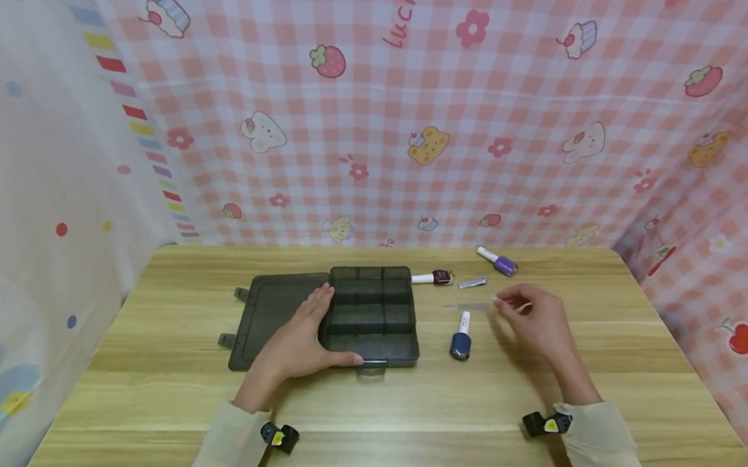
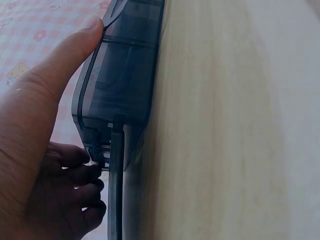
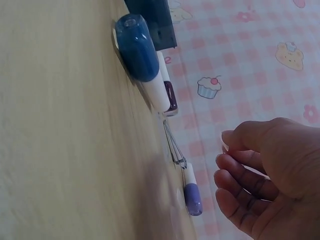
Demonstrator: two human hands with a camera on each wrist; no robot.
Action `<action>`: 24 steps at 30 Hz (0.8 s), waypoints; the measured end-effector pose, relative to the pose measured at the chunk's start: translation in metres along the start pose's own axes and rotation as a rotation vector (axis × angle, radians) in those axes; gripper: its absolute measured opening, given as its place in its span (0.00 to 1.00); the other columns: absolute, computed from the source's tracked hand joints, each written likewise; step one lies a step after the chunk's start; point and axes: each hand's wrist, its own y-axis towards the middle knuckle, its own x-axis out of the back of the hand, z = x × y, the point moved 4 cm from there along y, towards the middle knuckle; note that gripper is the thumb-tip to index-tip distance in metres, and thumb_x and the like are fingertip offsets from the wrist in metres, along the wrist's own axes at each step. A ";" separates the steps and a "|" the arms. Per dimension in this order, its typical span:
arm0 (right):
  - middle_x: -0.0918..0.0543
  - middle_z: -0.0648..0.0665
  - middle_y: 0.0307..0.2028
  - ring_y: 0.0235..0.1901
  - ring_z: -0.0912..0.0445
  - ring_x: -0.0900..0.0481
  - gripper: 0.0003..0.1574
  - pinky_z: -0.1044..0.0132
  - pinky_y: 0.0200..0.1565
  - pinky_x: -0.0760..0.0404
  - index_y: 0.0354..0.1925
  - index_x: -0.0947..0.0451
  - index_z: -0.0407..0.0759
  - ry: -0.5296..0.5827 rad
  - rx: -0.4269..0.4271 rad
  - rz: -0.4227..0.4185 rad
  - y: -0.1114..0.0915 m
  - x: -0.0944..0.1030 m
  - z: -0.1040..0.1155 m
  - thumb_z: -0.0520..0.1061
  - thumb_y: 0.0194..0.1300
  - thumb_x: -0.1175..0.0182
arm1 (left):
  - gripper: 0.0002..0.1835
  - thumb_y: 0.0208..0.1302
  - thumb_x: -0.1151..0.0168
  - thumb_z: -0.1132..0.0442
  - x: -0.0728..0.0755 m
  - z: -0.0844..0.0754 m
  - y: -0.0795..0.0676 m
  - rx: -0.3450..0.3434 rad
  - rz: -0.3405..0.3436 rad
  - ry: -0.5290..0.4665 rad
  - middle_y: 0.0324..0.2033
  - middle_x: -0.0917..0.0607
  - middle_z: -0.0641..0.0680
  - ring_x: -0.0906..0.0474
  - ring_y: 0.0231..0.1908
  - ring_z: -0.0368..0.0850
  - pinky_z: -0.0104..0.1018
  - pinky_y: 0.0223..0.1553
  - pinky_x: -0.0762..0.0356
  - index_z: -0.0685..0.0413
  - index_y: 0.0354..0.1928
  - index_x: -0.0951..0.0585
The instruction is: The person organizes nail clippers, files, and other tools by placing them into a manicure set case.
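Observation:
A dark translucent compartment box (image 1: 416,344) lies with its lid (image 1: 283,316) folded flat to the left. My left hand (image 1: 300,339) rests across the hinge side, thumb on the front rim near the latch, fingers stretched toward the back. In the left wrist view, the thumb touches the rim of the box (image 2: 122,75). Between thumb and index finger, my right hand (image 1: 540,320) pinches a thin translucent stick with a slim tip (image 1: 473,306), held over the table. Just left of that hand lies a blue nail polish bottle (image 1: 461,343) with a white cap.
Behind the stick lie a nail clipper (image 1: 472,282) and a purple nail polish bottle (image 1: 505,264). A dark red nail polish bottle (image 1: 441,277) points its white cap at the box's right side. Patterned cloth (image 1: 368,121) hangs behind the wooden table (image 1: 423,435).

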 end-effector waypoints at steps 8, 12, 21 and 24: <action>0.13 0.45 0.33 0.35 0.56 0.19 0.06 0.74 0.35 0.21 0.41 0.12 0.42 0.006 -0.006 0.042 -0.004 -0.009 0.008 0.43 0.68 0.32 | 0.75 0.40 0.32 0.17 0.000 -0.001 0.000 -0.006 -0.008 0.003 0.83 0.55 0.50 0.56 0.82 0.59 0.64 0.74 0.40 0.47 0.84 0.54; 0.13 0.45 0.33 0.35 0.56 0.19 0.06 0.74 0.35 0.20 0.41 0.12 0.42 0.025 0.013 0.052 -0.005 -0.013 0.014 0.43 0.68 0.32 | 0.75 0.41 0.32 0.17 0.000 -0.001 0.000 -0.009 -0.008 0.005 0.83 0.54 0.50 0.57 0.82 0.59 0.64 0.74 0.41 0.47 0.84 0.54; 0.12 0.47 0.32 0.33 0.58 0.19 0.05 0.72 0.35 0.19 0.40 0.12 0.43 0.074 0.069 0.069 -0.008 -0.026 0.031 0.42 0.66 0.30 | 0.75 0.41 0.32 0.17 0.000 0.000 0.000 -0.006 -0.005 -0.001 0.83 0.55 0.49 0.57 0.82 0.58 0.64 0.75 0.41 0.47 0.84 0.55; 0.13 0.48 0.32 0.32 0.59 0.19 0.05 0.72 0.35 0.20 0.40 0.12 0.43 0.093 0.080 0.079 -0.010 -0.031 0.036 0.42 0.66 0.29 | 0.75 0.41 0.32 0.17 0.001 0.000 0.001 -0.009 -0.005 0.001 0.83 0.55 0.49 0.58 0.82 0.57 0.64 0.75 0.41 0.47 0.84 0.55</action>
